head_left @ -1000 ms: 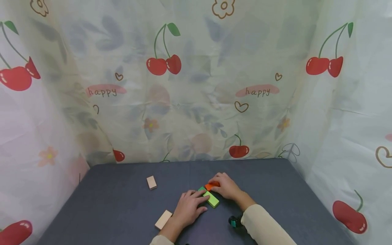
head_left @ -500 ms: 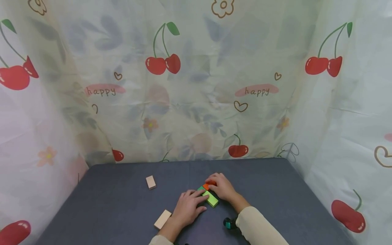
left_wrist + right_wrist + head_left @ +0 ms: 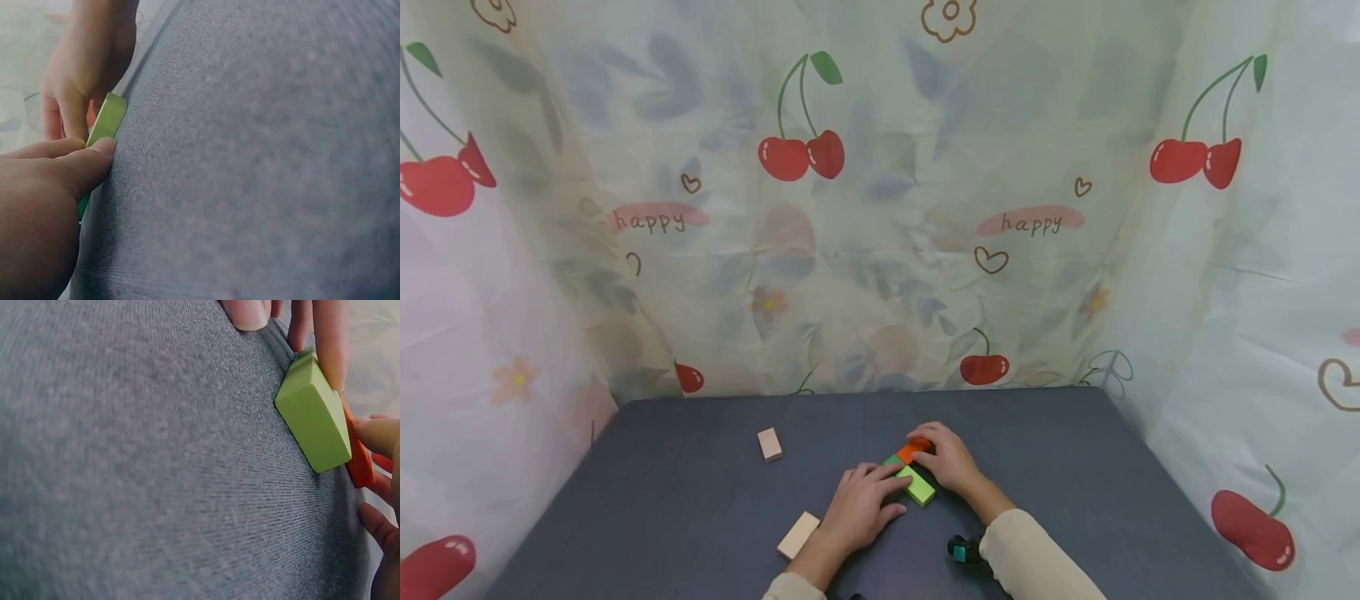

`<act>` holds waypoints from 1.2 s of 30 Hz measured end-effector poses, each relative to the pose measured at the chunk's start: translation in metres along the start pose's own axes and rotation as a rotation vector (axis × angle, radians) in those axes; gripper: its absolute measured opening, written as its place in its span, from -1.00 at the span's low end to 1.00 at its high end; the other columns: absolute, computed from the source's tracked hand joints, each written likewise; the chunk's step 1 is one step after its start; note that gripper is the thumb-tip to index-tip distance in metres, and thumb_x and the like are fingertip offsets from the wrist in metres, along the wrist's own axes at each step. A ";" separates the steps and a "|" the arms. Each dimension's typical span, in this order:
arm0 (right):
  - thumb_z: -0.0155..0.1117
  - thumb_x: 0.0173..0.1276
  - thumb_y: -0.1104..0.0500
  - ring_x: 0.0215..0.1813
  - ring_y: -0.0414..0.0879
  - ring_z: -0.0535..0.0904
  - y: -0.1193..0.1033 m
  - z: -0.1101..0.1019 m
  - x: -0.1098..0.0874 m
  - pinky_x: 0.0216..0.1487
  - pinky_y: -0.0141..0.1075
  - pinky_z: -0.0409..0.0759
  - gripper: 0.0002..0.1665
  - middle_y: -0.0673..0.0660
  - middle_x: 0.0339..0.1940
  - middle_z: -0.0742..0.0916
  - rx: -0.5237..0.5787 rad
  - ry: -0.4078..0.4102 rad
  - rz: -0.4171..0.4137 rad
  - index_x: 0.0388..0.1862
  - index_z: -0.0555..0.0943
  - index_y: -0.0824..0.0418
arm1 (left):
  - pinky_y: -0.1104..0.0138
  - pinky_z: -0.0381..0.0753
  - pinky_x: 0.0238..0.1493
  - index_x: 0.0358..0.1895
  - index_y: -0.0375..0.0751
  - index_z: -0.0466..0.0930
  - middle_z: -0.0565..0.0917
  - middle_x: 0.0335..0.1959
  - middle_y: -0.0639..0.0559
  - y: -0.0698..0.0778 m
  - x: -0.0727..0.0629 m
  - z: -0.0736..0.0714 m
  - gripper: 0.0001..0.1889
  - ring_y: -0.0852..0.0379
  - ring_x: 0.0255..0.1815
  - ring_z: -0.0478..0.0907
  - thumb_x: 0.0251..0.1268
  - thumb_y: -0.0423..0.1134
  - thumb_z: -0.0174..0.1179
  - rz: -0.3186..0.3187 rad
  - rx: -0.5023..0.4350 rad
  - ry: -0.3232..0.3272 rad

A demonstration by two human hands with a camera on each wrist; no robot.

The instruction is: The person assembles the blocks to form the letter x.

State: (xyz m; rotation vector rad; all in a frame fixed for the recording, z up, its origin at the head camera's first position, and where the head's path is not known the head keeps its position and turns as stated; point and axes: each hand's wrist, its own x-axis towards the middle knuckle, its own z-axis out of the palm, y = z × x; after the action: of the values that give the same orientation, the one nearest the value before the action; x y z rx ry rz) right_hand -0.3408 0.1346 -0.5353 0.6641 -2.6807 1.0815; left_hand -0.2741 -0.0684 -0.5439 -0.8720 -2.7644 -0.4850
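Note:
In the head view, a lime-green block point(image 3: 917, 487) lies on the dark table beside a darker green block point(image 3: 892, 460) and an orange block point(image 3: 912, 451). My left hand point(image 3: 861, 504) comes from the lower left, its extended fingers resting on the lime and darker green blocks. My right hand point(image 3: 949, 460) pinches the orange block between thumb and fingers, covering its right part. The right wrist view shows a left fingertip on top of the lime block point(image 3: 315, 422), with the orange block point(image 3: 357, 450) close along its far side.
A small pale wooden block point(image 3: 770, 445) lies farther back on the left. Another wooden block point(image 3: 798, 535) is beside my left forearm. By the right sleeve is a black object with a teal patch point(image 3: 961, 550). Patterned curtains point(image 3: 880, 208) surround the dark table point(image 3: 685, 492).
The orange block has shifted slightly left, up against the darker green one, with my right hand. More of the orange block shows now than half a second ago. My left hand has stayed in place.

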 end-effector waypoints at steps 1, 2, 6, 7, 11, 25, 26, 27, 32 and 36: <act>0.35 0.32 0.24 0.10 0.08 0.54 0.000 0.000 0.000 0.15 0.04 0.45 -0.73 0.08 0.03 0.63 0.001 -0.001 0.005 0.00 0.69 0.19 | 0.02 0.39 0.09 0.29 0.27 0.52 0.43 0.35 0.20 0.000 0.000 0.000 -0.52 0.04 0.20 0.41 0.30 0.09 0.23 0.001 0.003 0.000; 0.36 0.31 0.23 0.10 0.08 0.54 0.001 0.000 0.000 0.15 0.04 0.45 -0.73 0.08 0.03 0.62 0.000 -0.002 0.006 0.00 0.69 0.19 | 0.03 0.38 0.09 0.29 0.27 0.53 0.43 0.35 0.20 0.000 0.000 0.000 -0.53 0.04 0.20 0.41 0.30 0.09 0.23 0.000 0.006 0.000; 0.36 0.31 0.22 0.11 0.09 0.54 0.001 0.000 0.000 0.15 0.04 0.45 -0.72 0.09 0.04 0.62 -0.012 -0.005 0.000 0.00 0.69 0.18 | 0.03 0.39 0.07 0.28 0.26 0.53 0.44 0.34 0.18 0.001 0.001 -0.001 -0.53 0.03 0.19 0.42 0.29 0.09 0.24 0.005 0.017 0.000; 0.37 0.31 0.22 0.11 0.09 0.54 0.001 0.000 0.000 0.14 0.04 0.46 -0.72 0.09 0.04 0.62 -0.018 -0.005 -0.003 0.00 0.69 0.18 | 0.03 0.40 0.07 0.28 0.26 0.53 0.44 0.34 0.18 0.001 0.001 -0.001 -0.53 0.03 0.19 0.42 0.29 0.09 0.24 0.005 0.018 0.000; 0.38 0.30 0.23 0.10 0.08 0.54 0.003 0.000 0.000 0.13 0.03 0.47 -0.71 0.09 0.04 0.63 0.006 0.012 -0.005 0.01 0.69 0.19 | 0.03 0.41 0.06 0.27 0.26 0.54 0.45 0.33 0.17 0.001 0.002 -0.003 -0.53 0.03 0.18 0.43 0.28 0.08 0.25 0.008 0.020 -0.005; 0.40 0.27 0.19 0.22 0.12 0.47 0.005 -0.012 -0.025 0.19 0.13 0.38 -0.66 0.12 0.14 0.62 0.001 0.023 -0.065 0.04 0.68 0.13 | 0.03 0.47 0.01 0.21 0.27 0.58 0.50 0.28 0.15 -0.001 0.009 -0.011 -0.55 0.01 0.12 0.47 0.23 0.11 0.29 0.039 0.070 -0.053; 0.39 0.28 0.18 0.23 0.12 0.46 0.004 -0.013 -0.028 0.19 0.14 0.37 -0.67 0.12 0.16 0.61 -0.011 0.011 -0.081 0.04 0.68 0.12 | 0.03 0.47 0.02 0.21 0.27 0.58 0.50 0.28 0.15 -0.001 0.009 -0.011 -0.55 0.01 0.12 0.47 0.23 0.11 0.29 0.043 0.073 -0.054; 0.38 0.29 0.17 0.24 0.13 0.45 0.003 -0.013 -0.030 0.19 0.16 0.36 -0.67 0.14 0.17 0.61 -0.017 -0.002 -0.097 0.05 0.68 0.12 | 0.03 0.47 0.02 0.22 0.27 0.57 0.50 0.28 0.15 -0.001 0.009 -0.012 -0.54 0.01 0.13 0.47 0.23 0.11 0.29 0.044 0.072 -0.060; 0.35 0.33 0.11 0.26 0.11 0.42 0.001 -0.013 -0.038 0.19 0.21 0.32 -0.67 0.12 0.20 0.60 -0.050 -0.058 -0.131 0.07 0.67 0.07 | 0.04 0.46 0.05 0.25 0.28 0.55 0.48 0.30 0.13 -0.002 0.011 -0.016 -0.54 0.02 0.15 0.47 0.26 0.11 0.27 0.051 0.077 -0.107; 0.35 0.33 0.08 0.26 0.07 0.41 0.001 -0.013 -0.039 0.16 0.21 0.31 -0.67 0.08 0.19 0.60 -0.063 -0.067 -0.134 0.07 0.68 0.04 | 0.04 0.45 0.08 0.26 0.27 0.54 0.44 0.33 0.10 -0.003 0.011 -0.017 -0.53 0.01 0.17 0.47 0.27 0.11 0.26 0.055 0.078 -0.122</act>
State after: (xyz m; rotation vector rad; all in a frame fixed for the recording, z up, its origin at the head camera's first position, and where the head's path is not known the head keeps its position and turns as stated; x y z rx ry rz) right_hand -0.3065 0.1576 -0.5396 0.8693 -2.6689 0.9526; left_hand -0.2826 -0.0714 -0.5257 -0.9875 -2.8381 -0.3224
